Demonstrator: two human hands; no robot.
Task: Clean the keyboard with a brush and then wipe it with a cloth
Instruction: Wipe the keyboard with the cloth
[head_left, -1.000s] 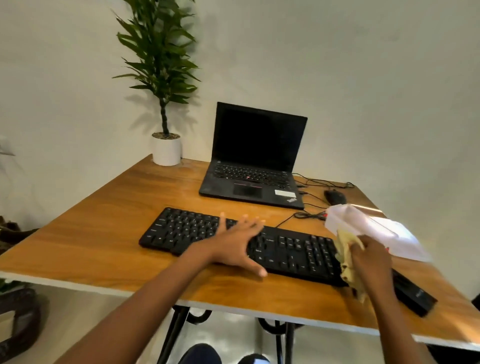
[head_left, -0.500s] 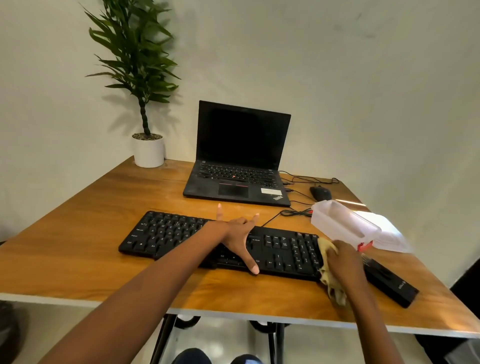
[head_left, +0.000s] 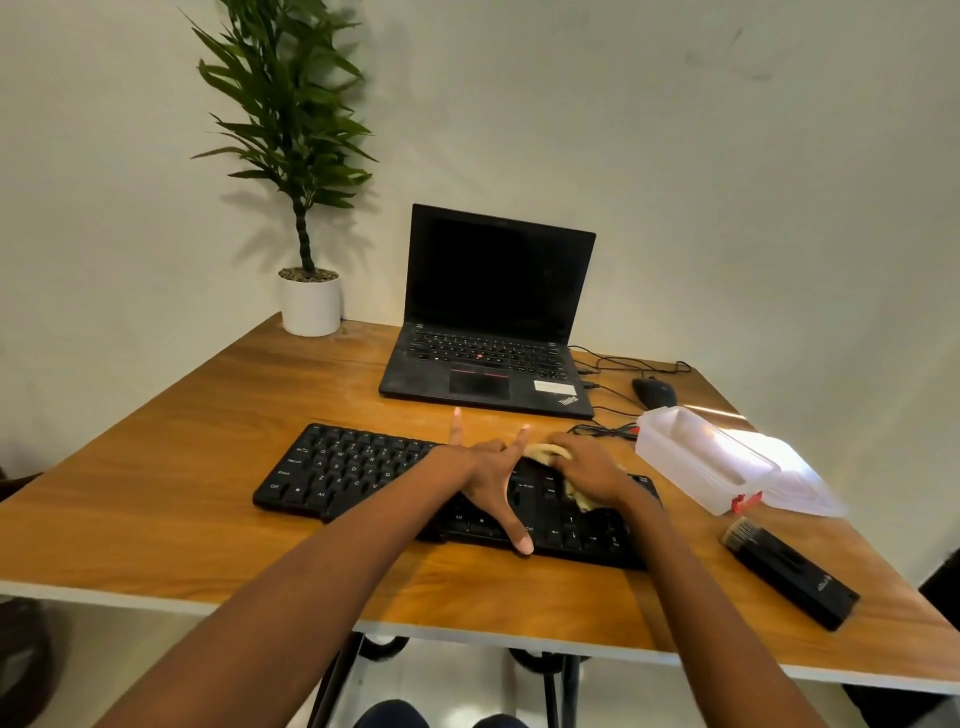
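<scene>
Wooden surface (head_left: 156, 519), wiping step: our left hand (head_left: 488, 473) lies splayed on the keyboard (head_left: 353, 467), our right hand (head_left: 587, 467) clutches the cloth (head_left: 540, 451) upon its right keys, brush (head_left: 789, 571) lying aside; next, we judge, strokes across remaining keys.

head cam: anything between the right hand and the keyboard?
A yellow cloth: the right hand holds it bunched against the right half of the keyboard, with cloth showing at both ends of the hand. Seen in the head view.
</scene>
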